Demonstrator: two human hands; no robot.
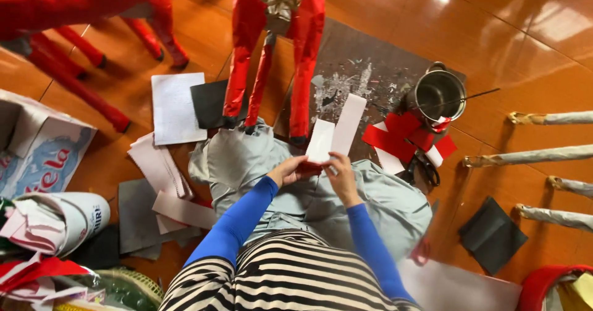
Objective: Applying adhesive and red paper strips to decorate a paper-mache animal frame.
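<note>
In the head view, two white paper strips [336, 132] are held up at the centre of the frame, just above the lap, by both hands. The left hand [290, 170] is pinched on the lower end of the shorter strip, its fingers [304, 162] closed on the paper with something red just showing beneath them. The right hand [340, 174] grips the bottom of the longer strip, fingers clenched on its edge.

The strips appear to be in the middle of being separated or lined up — a judgement only. To do this well, the paper is best held near its lower end with light pressure, so that it is not creased, and the two pieces kept apart enough for their edges to be seen.

The strips are plain, flat and rectangular, one shorter and broader, the other long and narrow; they stand nearly upright, tilted slightly to the right, and touch along one side.

Around them, on the wooden floor [506, 33], lie red and white strips [404, 139] right of centre, a metal pot [438, 95] above these, white sheets [176, 107] at the left — and a red paper-covered animal frame [275, 51] standing at the top.
</note>
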